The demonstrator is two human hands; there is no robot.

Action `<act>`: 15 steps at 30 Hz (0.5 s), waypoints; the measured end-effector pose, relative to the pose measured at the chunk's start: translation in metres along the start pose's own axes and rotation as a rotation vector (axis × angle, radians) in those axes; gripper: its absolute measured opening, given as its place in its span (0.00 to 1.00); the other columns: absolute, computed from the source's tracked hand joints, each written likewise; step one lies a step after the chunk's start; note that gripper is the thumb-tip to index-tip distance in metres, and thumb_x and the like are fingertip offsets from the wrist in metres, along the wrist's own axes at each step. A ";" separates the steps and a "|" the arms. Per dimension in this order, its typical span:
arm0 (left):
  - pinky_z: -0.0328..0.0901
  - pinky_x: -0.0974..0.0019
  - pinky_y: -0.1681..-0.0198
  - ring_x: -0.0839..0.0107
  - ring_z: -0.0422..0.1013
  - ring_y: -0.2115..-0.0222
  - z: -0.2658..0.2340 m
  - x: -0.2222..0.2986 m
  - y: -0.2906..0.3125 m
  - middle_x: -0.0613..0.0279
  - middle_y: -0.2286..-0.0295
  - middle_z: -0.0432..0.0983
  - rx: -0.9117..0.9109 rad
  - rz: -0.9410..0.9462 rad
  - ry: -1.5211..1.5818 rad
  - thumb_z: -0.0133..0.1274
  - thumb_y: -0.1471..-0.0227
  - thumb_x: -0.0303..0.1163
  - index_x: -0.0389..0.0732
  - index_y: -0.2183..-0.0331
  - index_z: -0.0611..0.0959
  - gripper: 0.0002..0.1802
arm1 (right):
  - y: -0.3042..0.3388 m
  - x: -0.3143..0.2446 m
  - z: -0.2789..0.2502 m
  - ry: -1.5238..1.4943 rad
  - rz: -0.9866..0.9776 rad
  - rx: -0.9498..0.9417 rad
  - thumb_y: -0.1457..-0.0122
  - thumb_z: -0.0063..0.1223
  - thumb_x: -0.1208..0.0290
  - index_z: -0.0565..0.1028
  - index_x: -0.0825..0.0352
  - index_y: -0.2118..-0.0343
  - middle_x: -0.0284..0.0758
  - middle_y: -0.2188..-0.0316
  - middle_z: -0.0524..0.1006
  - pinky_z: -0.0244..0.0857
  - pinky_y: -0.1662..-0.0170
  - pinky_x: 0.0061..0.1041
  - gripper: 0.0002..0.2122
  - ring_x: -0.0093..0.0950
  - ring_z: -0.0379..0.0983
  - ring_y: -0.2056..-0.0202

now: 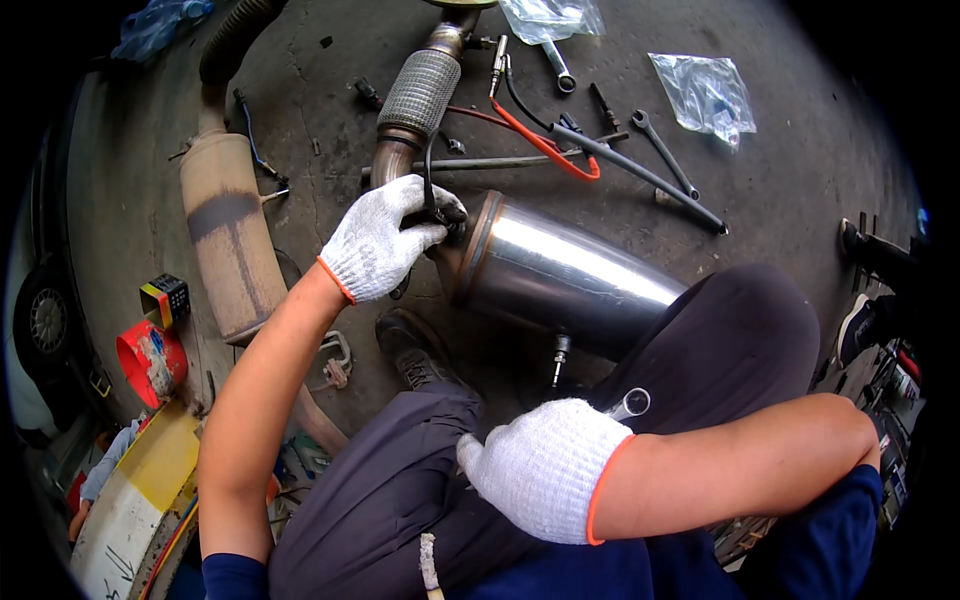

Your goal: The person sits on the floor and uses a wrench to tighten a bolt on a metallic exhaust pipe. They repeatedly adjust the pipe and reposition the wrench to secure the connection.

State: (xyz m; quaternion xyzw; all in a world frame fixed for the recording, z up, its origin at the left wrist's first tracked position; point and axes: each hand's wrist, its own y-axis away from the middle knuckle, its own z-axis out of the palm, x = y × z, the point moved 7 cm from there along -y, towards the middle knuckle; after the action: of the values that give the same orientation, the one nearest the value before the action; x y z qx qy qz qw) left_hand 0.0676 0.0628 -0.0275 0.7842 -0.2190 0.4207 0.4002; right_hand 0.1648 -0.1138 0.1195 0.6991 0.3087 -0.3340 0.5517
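Note:
My left hand [380, 240], in a white knit glove with an orange cuff, pinches a dark fitting with a black cable [429, 170]. This fitting sits at the neck of a shiny metal exhaust canister [570, 265]; whether it is seated there is hidden by my fingers. Above my left hand, a braided flexible section [420, 92] belongs to the exhaust pipe. My right hand [550, 470], gloved the same way, is closed over my lap around a wrench, whose ring end [632, 403] sticks out beside it. A sensor-like metal fitting [561, 350] projects from the canister's near side.
An old rusty muffler [235, 235] lies to the left. Beyond the canister are a grey-sleeved cable [640, 175], a combination wrench [665, 155], a metal rod [500, 162] and a clear plastic bag [705, 95]. A red cup [152, 362] stands at left; another person's shoe [853, 330] shows at right.

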 end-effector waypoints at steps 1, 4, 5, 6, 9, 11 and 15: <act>0.77 0.62 0.46 0.67 0.84 0.55 0.000 0.001 0.000 0.57 0.59 0.88 0.002 -0.004 -0.001 0.62 0.45 0.18 0.36 0.52 0.89 0.17 | 0.000 0.000 0.000 0.004 0.009 -0.013 0.38 0.61 0.73 0.82 0.73 0.56 0.48 0.65 0.88 0.81 0.64 0.44 0.11 0.47 0.89 0.63; 0.77 0.63 0.46 0.69 0.84 0.57 -0.002 0.004 0.002 0.58 0.60 0.88 0.015 -0.003 -0.030 0.66 0.46 0.22 0.36 0.52 0.89 0.18 | -0.001 -0.001 -0.001 0.026 0.004 -0.084 0.36 0.56 0.74 0.75 0.77 0.40 0.50 0.63 0.87 0.81 0.63 0.45 0.22 0.47 0.88 0.63; 0.77 0.63 0.47 0.69 0.84 0.57 -0.002 0.002 0.002 0.58 0.60 0.88 0.029 -0.018 -0.035 0.68 0.46 0.24 0.36 0.52 0.89 0.18 | -0.002 -0.002 0.000 0.035 -0.003 -0.112 0.35 0.53 0.74 0.72 0.80 0.33 0.52 0.62 0.86 0.82 0.63 0.46 0.28 0.48 0.88 0.63; 0.77 0.63 0.48 0.69 0.84 0.58 -0.002 0.000 0.003 0.58 0.61 0.88 0.043 -0.034 -0.040 0.69 0.46 0.26 0.36 0.53 0.89 0.17 | -0.002 -0.002 -0.001 0.031 -0.004 -0.115 0.35 0.53 0.74 0.72 0.80 0.32 0.52 0.62 0.86 0.82 0.63 0.46 0.28 0.48 0.88 0.63; 0.77 0.63 0.49 0.70 0.84 0.60 -0.002 0.001 0.003 0.59 0.62 0.87 0.071 -0.087 -0.115 0.72 0.47 0.29 0.37 0.55 0.90 0.17 | -0.002 -0.002 -0.001 0.029 -0.005 -0.120 0.35 0.53 0.74 0.71 0.80 0.32 0.52 0.62 0.86 0.82 0.63 0.45 0.28 0.48 0.88 0.63; 0.77 0.64 0.50 0.70 0.84 0.60 -0.002 0.000 0.003 0.59 0.62 0.87 0.086 -0.107 -0.148 0.73 0.47 0.29 0.37 0.56 0.90 0.16 | -0.003 -0.001 0.001 0.037 -0.001 -0.116 0.35 0.53 0.74 0.71 0.80 0.32 0.52 0.62 0.86 0.81 0.64 0.45 0.28 0.48 0.88 0.63; 0.78 0.64 0.50 0.71 0.84 0.60 -0.001 -0.003 0.003 0.59 0.62 0.87 0.095 -0.097 -0.100 0.71 0.46 0.25 0.37 0.57 0.90 0.13 | -0.003 -0.002 0.001 0.041 -0.010 -0.127 0.35 0.53 0.74 0.71 0.80 0.32 0.52 0.63 0.86 0.82 0.64 0.45 0.28 0.48 0.88 0.63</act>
State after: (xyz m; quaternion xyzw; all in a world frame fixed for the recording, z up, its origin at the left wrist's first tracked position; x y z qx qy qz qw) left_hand 0.0636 0.0622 -0.0280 0.8320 -0.1802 0.3712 0.3708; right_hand 0.1612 -0.1140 0.1192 0.6677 0.3439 -0.3021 0.5871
